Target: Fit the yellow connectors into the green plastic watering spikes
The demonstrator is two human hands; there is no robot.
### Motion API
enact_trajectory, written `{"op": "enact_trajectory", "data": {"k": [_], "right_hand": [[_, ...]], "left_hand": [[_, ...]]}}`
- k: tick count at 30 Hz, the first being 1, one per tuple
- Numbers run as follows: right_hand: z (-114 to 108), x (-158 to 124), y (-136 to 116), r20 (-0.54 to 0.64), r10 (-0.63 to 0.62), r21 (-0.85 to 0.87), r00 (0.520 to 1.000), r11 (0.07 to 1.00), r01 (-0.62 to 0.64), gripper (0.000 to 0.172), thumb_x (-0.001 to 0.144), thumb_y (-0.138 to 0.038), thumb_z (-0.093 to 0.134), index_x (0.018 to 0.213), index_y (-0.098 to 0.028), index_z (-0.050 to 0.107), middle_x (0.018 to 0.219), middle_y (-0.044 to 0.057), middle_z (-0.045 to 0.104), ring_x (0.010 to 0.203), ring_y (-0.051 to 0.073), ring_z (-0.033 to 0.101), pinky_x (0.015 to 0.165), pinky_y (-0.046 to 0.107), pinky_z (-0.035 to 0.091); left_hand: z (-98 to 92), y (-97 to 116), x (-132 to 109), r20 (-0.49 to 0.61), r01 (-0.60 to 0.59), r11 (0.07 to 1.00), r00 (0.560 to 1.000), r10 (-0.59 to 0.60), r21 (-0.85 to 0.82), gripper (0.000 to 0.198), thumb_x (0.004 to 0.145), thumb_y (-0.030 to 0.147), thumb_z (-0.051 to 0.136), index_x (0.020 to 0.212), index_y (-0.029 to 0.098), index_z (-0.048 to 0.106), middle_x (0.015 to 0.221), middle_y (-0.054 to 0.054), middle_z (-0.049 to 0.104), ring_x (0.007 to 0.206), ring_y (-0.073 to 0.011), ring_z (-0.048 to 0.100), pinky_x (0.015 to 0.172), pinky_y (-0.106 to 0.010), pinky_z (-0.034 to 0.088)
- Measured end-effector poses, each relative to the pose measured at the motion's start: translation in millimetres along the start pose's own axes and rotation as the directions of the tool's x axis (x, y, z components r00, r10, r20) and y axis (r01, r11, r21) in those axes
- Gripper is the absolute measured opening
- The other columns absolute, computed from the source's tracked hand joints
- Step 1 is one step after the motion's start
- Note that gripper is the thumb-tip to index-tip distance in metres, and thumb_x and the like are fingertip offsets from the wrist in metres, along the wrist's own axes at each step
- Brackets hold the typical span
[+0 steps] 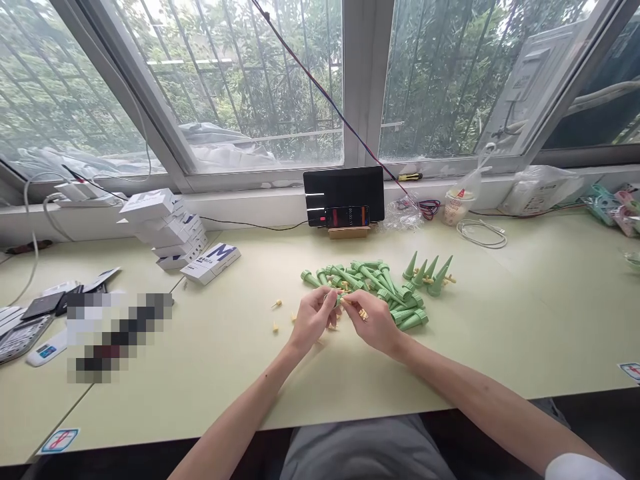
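My left hand [311, 319] is closed around a green plastic watering spike [339, 300], mostly covered by the fingers. Close against it, my right hand [379, 325] pinches a small yellow valve piece [343, 302] at the green part. More yellow pieces [363, 313] show between the right palm and fingers. Just beyond both hands lies a heap of green spikes [370, 273], each with a ribbed cap. To the right, several spikes [434, 275] stand point up with yellow pieces sticking out at their bases. Loose yellow pieces [277, 304] lie left of my left hand.
A phone [350, 217] leans against a black tablet [344, 187] at the back. White boxes [165, 227] are stacked at the back left, near papers and cards [45, 305]. A bagged cup [457, 203] and a coiled white cable [481, 233] sit at the back right.
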State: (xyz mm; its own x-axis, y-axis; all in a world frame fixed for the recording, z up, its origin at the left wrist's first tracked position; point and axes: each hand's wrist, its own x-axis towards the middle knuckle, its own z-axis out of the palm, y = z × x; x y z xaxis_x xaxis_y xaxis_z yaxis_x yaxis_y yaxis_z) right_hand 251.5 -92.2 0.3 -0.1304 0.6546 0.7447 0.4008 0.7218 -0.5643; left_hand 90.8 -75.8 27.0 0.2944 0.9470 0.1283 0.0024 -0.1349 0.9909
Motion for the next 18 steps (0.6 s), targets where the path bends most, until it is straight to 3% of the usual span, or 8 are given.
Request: {"op": "enact_trajectory", "data": {"k": [12, 18], "right_hand": [[-1.0, -2.5, 2.0, 0.023, 0.096, 0.107, 0.995, 0.989, -0.098, 0.012, 0.099, -0.024, 0.052, 0.093, -0.019, 0.061, 0.077, 0.003, 0.063, 0.06, 0.012, 0.058, 0.056, 0.023, 0.049], [0.8, -4.5, 0.1, 0.031, 0.035, 0.056, 0.999, 0.998, -0.037, 0.013, 0.099, -0.02, 0.05, 0.089, -0.02, 0.059, 0.073, 0.001, 0.06, 0.058, 0.012, 0.056, 0.056, 0.023, 0.047]], "left_hand": [[-3.4, -7.5, -0.3, 0.036, -0.098, 0.994, 0.995, 0.097, 0.044, 0.04, 0.09, 0.052, 0.06, 0.105, 0.016, 0.064, 0.066, 0.001, 0.06, 0.048, -0.0088, 0.057, 0.044, -0.019, 0.043], [-4.0, -1.5, -0.1, 0.032, -0.016, 0.998, 0.999, 0.014, 0.059, 0.043, 0.091, 0.057, 0.055, 0.08, 0.015, 0.058, 0.055, 0.002, 0.057, 0.042, -0.0089, 0.052, 0.04, -0.019, 0.041]]}}
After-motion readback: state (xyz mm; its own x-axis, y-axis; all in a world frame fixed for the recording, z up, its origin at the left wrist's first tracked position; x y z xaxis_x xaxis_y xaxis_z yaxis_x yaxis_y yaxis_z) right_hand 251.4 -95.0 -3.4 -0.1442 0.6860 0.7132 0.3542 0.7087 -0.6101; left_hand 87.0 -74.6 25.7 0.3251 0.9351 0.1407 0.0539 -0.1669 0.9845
